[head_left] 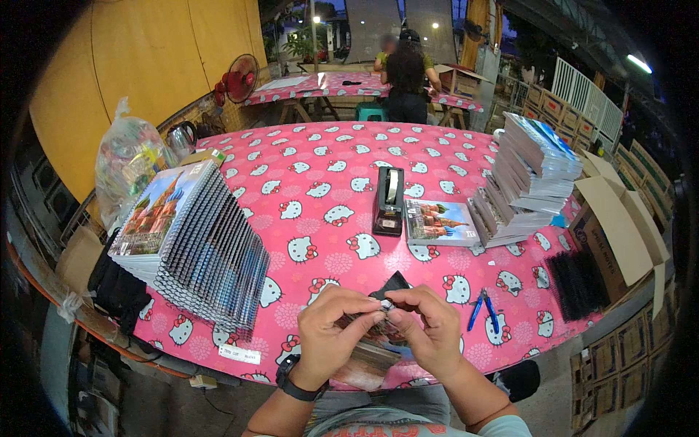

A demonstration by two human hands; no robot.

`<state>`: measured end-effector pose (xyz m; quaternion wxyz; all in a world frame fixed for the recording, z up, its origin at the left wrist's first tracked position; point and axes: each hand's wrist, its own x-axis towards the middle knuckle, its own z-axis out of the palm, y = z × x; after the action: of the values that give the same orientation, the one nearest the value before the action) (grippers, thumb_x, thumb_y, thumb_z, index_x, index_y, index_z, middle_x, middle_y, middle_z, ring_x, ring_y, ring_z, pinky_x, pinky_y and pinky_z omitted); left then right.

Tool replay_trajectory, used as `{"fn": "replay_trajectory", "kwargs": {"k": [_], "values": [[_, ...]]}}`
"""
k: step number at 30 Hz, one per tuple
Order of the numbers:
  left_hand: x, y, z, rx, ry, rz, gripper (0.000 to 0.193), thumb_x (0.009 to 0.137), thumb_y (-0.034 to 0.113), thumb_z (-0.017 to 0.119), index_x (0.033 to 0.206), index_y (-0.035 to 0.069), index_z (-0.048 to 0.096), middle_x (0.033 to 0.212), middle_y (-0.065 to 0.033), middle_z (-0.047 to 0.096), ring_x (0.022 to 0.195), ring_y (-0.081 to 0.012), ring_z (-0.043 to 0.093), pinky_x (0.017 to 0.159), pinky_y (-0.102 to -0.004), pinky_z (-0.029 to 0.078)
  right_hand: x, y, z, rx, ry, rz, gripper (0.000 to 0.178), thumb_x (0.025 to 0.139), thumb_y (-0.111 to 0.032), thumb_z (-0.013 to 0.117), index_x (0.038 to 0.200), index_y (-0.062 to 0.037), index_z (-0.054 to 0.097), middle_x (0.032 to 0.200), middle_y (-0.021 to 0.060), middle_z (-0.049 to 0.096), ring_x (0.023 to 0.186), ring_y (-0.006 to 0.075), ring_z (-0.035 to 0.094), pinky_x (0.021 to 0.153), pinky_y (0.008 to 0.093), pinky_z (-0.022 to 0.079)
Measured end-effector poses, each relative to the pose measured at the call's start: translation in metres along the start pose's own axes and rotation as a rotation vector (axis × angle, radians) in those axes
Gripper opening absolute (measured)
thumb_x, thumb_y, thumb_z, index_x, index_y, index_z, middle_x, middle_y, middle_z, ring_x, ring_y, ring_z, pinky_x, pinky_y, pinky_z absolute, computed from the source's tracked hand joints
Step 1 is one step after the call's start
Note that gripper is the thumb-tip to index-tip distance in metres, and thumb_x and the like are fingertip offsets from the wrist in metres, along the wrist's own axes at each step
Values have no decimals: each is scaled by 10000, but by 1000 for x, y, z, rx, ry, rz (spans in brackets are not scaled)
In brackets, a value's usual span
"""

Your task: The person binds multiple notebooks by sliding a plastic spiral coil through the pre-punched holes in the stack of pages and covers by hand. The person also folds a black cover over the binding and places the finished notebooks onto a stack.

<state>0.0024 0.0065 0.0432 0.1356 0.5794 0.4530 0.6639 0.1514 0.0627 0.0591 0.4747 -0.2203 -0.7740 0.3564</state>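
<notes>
One small, shiny, whitish piece is pinched by left hand and right hand.

Far table, pink-covered: white sheet on its left part, open carton at its right. Green stool on my side of it. Red fan off its left end. Farther left, nearer me: kettle, bulging clear bag. Right of it: stacked boxes, white fence. High right of it, lit tube.

A black wristwatch, light-blue shirt and grey trousers are worn.
</notes>
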Motion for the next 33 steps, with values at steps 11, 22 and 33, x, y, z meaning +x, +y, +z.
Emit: {"fn": "replay_trajectory", "kwargs": {"k": [11, 22, 33], "values": [[-1, 16, -6, -12, -22, 33, 178, 668, -49, 708, 815, 22, 637, 806, -72, 634, 751, -154, 602, 647, -251, 470, 17, -8, -7, -243, -45, -329, 229, 665, -182, 760, 718, -28, 599, 702, 76, 547, 640, 218, 510, 542, 316, 406], [11, 25, -23, 429, 224, 269, 613, 647, 201, 801, 1144, 28, 486, 1106, -101, 528, 1043, -207, 517, 863, -355, 436, 41, -37, 1, -285, 1, -389, 55, 767, -44, 621, 805, -8, 606, 724, 100, 564, 647, 213, 530, 578, 298, 417], [40, 74, -167, 121, 627, 154, 473, 812, 42, 615, 1238, -24, 419, 862, -42, 612, 756, -84, 584, 684, -207, 479, 237, -67, 90, 341, 236, -497, 168, 880, -174, 565, 944, -24, 605, 868, 11, 583, 807, 106, 534, 751, 236, 425]]}}
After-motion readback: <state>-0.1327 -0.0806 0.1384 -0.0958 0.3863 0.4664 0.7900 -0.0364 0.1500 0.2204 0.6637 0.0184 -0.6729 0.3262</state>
